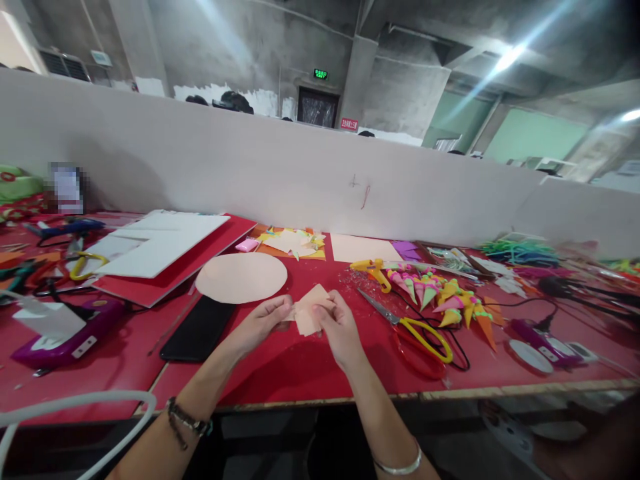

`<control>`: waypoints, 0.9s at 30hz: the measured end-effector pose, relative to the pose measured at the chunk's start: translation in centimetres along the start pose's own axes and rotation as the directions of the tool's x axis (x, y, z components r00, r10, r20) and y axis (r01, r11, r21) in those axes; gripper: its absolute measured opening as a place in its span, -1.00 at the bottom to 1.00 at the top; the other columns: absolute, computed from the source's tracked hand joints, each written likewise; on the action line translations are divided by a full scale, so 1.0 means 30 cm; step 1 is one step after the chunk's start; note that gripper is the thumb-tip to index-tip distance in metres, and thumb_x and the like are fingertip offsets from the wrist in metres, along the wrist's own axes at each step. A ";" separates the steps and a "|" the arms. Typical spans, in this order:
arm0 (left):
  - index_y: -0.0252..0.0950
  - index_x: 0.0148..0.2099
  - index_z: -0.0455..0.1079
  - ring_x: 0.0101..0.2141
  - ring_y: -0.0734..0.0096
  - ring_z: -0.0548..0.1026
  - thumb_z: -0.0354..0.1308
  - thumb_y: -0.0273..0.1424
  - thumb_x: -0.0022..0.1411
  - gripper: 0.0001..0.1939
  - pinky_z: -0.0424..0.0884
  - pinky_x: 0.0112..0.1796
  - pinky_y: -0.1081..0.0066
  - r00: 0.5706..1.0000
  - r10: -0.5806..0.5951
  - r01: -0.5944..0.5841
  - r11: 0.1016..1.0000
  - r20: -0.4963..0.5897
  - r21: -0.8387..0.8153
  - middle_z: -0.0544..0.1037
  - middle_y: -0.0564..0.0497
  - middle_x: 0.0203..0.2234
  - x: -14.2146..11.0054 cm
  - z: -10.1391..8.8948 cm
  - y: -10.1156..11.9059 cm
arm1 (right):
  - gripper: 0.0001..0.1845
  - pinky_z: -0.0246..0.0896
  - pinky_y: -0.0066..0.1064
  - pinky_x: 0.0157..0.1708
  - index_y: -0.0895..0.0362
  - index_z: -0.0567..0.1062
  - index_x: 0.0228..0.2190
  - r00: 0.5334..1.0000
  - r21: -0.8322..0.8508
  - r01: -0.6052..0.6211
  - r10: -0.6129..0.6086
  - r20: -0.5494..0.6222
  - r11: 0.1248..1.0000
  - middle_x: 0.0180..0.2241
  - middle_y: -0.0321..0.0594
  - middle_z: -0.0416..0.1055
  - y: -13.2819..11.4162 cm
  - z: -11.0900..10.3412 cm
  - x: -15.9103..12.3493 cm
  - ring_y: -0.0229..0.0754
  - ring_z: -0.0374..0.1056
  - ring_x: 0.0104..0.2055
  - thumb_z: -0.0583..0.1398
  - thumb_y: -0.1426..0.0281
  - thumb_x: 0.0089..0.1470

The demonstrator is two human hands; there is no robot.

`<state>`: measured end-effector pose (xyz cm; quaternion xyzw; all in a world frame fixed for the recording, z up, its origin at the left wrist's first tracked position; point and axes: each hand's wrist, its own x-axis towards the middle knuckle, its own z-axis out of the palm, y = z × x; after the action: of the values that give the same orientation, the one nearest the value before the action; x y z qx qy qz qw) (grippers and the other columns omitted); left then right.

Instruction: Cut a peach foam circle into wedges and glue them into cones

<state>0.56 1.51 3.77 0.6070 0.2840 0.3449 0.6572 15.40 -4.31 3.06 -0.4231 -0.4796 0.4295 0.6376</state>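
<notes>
Several small peach paper pieces [311,308] are between my two hands, held just above the red tabletop. My right hand [340,328] pinches the larger, overlapping pieces between thumb and fingers. With thumb and fingertips closed, my left hand [267,323] grips a pale paper piece at their left edge. Behind my left hand lies a peach paper oval [242,277], partly over a black phone [197,331]. Scissors [423,337] with yellow handles rest to the right of my right hand, blades pointing away and left.
A yellow glue gun [375,272] and small colourful paper cones [450,299] lie at right. White boards [165,243] are stacked at left on a red board. Purple power strips [75,333] with cords stand at both sides. A white partition [280,180] closes the table's back.
</notes>
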 end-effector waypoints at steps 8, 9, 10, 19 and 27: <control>-0.29 -0.53 0.11 -0.75 0.67 -0.01 0.06 -0.21 0.09 -0.69 -0.07 -0.67 0.55 0.988 -0.073 0.107 0.960 0.136 -0.259 0.04 0.23 -0.79 -0.011 0.048 -0.012 | -0.81 -0.01 -0.59 -0.66 0.08 0.17 -0.50 0.999 0.101 0.014 -0.008 -0.051 0.995 -0.64 -0.46 0.13 -0.003 -0.003 -0.016 -0.41 0.04 -0.66 0.13 0.31 -0.04; -0.29 -0.53 0.10 -0.76 0.67 0.01 0.04 -0.21 0.10 -0.69 -0.04 -0.67 0.54 0.988 -0.085 0.120 0.944 0.126 -0.307 0.05 0.23 -0.79 -0.009 0.059 -0.016 | -0.80 0.04 -0.58 -0.64 0.07 0.17 -0.49 0.995 0.147 0.029 -0.015 -0.096 0.989 -0.62 -0.45 0.14 -0.010 -0.008 -0.016 -0.40 0.07 -0.63 0.15 0.31 -0.06; -0.28 -0.54 0.07 -0.76 0.68 0.01 0.03 -0.22 0.11 -0.68 -0.02 -0.67 0.54 0.990 -0.097 0.128 0.927 0.104 -0.354 0.06 0.23 -0.78 -0.005 0.068 -0.020 | -0.79 0.10 -0.56 -0.59 0.06 0.17 -0.48 0.988 0.199 0.052 -0.022 -0.153 0.979 -0.59 -0.43 0.16 -0.019 -0.016 -0.014 -0.39 0.12 -0.60 0.16 0.31 -0.08; -0.29 -0.51 0.09 -0.68 0.65 0.12 -0.06 -0.16 0.15 -0.67 0.05 -0.66 0.61 0.982 0.063 -0.046 0.994 -0.175 0.100 0.15 0.20 -0.70 0.017 0.070 -0.045 | -0.78 0.11 -0.57 -0.56 0.07 0.21 -0.47 0.993 0.224 -0.023 0.047 -0.105 0.974 -0.55 -0.41 0.14 -0.016 -0.024 -0.010 -0.39 0.11 -0.56 0.19 0.31 -0.10; -0.34 -0.17 0.31 -0.32 0.38 0.39 -0.08 -0.26 0.17 -0.71 0.29 -0.26 0.43 0.986 0.166 -0.162 0.950 0.009 0.268 0.47 -0.02 -0.39 -0.003 0.074 -0.045 | -0.83 0.01 -0.59 -0.52 0.12 0.21 -0.49 0.999 -0.095 -0.024 0.019 -0.044 0.995 -0.56 -0.42 0.08 -0.003 0.016 -0.018 -0.40 0.07 -0.53 0.13 0.32 -0.02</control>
<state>2.42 0.06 2.65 0.7094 0.2809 0.3608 0.5364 14.85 -4.80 3.08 -0.4674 -0.4810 0.4037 0.6222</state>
